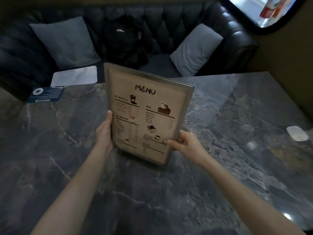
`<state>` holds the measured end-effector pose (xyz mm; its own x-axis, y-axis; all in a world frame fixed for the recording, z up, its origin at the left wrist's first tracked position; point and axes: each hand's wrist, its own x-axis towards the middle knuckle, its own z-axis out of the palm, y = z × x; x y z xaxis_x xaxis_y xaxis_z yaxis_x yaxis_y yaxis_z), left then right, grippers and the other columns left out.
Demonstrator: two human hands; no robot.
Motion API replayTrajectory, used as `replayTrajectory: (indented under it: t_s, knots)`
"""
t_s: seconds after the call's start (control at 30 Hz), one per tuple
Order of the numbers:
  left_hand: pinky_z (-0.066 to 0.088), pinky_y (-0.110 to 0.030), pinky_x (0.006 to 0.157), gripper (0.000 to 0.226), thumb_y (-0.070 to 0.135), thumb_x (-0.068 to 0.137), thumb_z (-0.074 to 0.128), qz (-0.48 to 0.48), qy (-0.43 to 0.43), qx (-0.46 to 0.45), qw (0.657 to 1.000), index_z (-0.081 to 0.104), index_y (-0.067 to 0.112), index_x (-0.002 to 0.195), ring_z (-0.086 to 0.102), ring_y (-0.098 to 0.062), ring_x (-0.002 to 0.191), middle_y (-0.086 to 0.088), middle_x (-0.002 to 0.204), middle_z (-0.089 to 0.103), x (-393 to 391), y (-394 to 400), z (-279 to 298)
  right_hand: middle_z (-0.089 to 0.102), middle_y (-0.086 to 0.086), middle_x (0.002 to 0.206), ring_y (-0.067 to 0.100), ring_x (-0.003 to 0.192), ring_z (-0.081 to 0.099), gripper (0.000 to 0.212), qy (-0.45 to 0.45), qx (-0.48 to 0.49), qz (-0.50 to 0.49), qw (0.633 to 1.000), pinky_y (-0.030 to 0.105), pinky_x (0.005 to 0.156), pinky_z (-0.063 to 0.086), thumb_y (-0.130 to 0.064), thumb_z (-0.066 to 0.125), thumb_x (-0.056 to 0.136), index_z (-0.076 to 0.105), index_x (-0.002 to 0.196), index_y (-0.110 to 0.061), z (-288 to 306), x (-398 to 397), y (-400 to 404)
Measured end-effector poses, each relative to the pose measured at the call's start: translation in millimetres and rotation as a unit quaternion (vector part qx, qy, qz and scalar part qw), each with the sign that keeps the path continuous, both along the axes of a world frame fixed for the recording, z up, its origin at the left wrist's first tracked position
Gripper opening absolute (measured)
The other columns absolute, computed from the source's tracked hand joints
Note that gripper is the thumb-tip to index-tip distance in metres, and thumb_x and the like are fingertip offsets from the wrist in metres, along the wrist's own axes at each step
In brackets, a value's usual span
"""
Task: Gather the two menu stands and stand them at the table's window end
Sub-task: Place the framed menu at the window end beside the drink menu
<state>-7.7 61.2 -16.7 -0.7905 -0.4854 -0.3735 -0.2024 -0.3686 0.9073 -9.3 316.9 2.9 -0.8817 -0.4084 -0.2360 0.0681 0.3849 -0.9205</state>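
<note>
A tan menu stand (pixel 149 106) headed "MENU", in a grey frame, is upright and slightly tilted over the middle of the dark marble table (pixel 220 184). My left hand (pixel 105 133) grips its left edge, thumb on the front. Its lower right edge is held by my right hand (pixel 184 143). A dark base shows under the frame, close to the tabletop; whether it touches I cannot tell. A dark blue card (pixel 46 94), possibly the second stand, lies flat at the table's far left corner.
A small white object (pixel 297 133) rests near the table's right edge. Behind the table a black tufted sofa (pixel 169 16) holds two grey cushions, a black backpack (pixel 124 39) and a white tray (pixel 74 76). A window (pixel 264 9) is at the upper right.
</note>
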Motion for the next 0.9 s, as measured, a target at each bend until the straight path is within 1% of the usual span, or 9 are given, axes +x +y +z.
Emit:
replayTrajectory:
  t_s: [0.07,0.23,0.4,0.5,0.57,0.67,0.77,0.83,0.9]
  knots:
    - [0.055,-0.026,0.065,0.039,0.053,0.074,0.063,-0.004,-0.001,-0.003,1.000,0.069,0.017,0.086,0.071,-0.012,0.081,0.000,0.090,0.073,-11.3,20.1,7.8,0.069,0.007,0.114,0.015,0.102,0.067,0.029,-0.005,-0.008,-0.007,1.000,0.041,0.088,0.056,-0.012,0.062,0.084,0.060,0.114,-0.012,9.4,-7.0,21.0]
    - [0.056,-0.036,0.076,0.044,0.057,0.068,0.066,-0.037,-0.008,0.000,0.999,0.068,0.018,0.088,0.070,-0.018,0.086,-0.001,0.093,0.073,-39.7,82.3,30.1,0.070,0.008,0.111,0.015,0.098,0.068,0.029,-0.002,-0.025,-0.036,0.999,0.036,0.083,0.058,-0.008,0.061,0.085,0.060,0.113,-0.010,31.8,-22.0,80.8]
    - [0.056,-0.036,0.076,0.039,0.054,0.077,0.061,-0.074,0.005,0.011,0.997,0.068,0.018,0.092,0.071,-0.016,0.084,-0.003,0.098,0.072,-67.8,157.5,45.5,0.071,0.008,0.107,0.019,0.098,0.068,0.028,0.002,-0.031,-0.085,0.996,0.043,0.086,0.056,-0.006,0.062,0.084,0.061,0.113,-0.007,45.6,-34.0,152.0]
    - [0.055,-0.040,0.082,0.059,0.063,0.066,0.064,-0.130,0.014,0.004,0.991,0.069,0.017,0.101,0.071,-0.019,0.091,-0.004,0.104,0.073,-86.9,212.7,52.3,0.072,-0.003,0.100,0.013,0.094,0.070,0.022,0.005,-0.029,-0.104,0.994,0.042,0.084,0.057,-0.010,0.062,0.085,0.063,0.106,-0.016,50.5,-42.8,209.9]
    - [0.054,-0.042,0.086,0.073,0.067,0.059,0.064,-0.145,0.023,0.004,0.989,0.067,0.015,0.110,0.069,-0.022,0.099,-0.006,0.110,0.071,-93.9,231.1,55.2,0.073,-0.001,0.101,0.014,0.095,0.070,0.020,0.011,-0.023,-0.107,0.994,0.043,0.083,0.058,-0.012,0.063,0.084,0.063,0.102,-0.021,52.6,-45.9,227.7]
    - [0.053,-0.042,0.089,0.078,0.067,0.052,0.067,-0.153,0.018,0.008,0.988,0.067,0.012,0.108,0.069,-0.022,0.099,-0.008,0.111,0.071,-109.5,273.7,55.9,0.072,0.002,0.100,0.020,0.096,0.069,0.018,0.026,-0.018,-0.120,0.992,0.044,0.082,0.058,-0.013,0.063,0.084,0.061,0.093,-0.028,56.8,-53.2,268.1]
    - [0.053,-0.044,0.091,0.084,0.068,0.048,0.070,-0.168,0.020,0.007,0.985,0.067,0.010,0.109,0.068,-0.023,0.099,-0.008,0.110,0.071,-130.6,322.4,57.4,0.071,-0.007,0.094,0.015,0.095,0.069,0.020,0.029,-0.014,-0.140,0.990,0.038,0.081,0.059,-0.014,0.063,0.084,0.060,0.090,-0.033,57.2,-61.7,313.9]
    - [0.054,-0.042,0.089,0.083,0.068,0.050,0.070,-0.184,0.014,0.005,0.983,0.067,0.010,0.110,0.068,-0.023,0.099,-0.008,0.109,0.071,-144.8,350.9,59.6,0.069,-0.011,0.094,0.012,0.094,0.068,0.020,0.035,-0.005,-0.152,0.988,0.034,0.079,0.059,-0.016,0.062,0.085,0.059,0.091,-0.034,59.9,-66.2,340.2]
    - [0.055,-0.039,0.084,0.069,0.060,0.062,0.070,-0.181,0.011,0.013,0.983,0.067,0.008,0.106,0.068,-0.024,0.098,-0.008,0.107,0.071,-158.3,378.0,60.5,0.069,-0.006,0.099,0.012,0.095,0.067,0.018,0.038,-0.001,-0.167,0.985,0.034,0.079,0.059,-0.016,0.062,0.085,0.059,0.096,-0.030,62.2,-71.4,364.5]
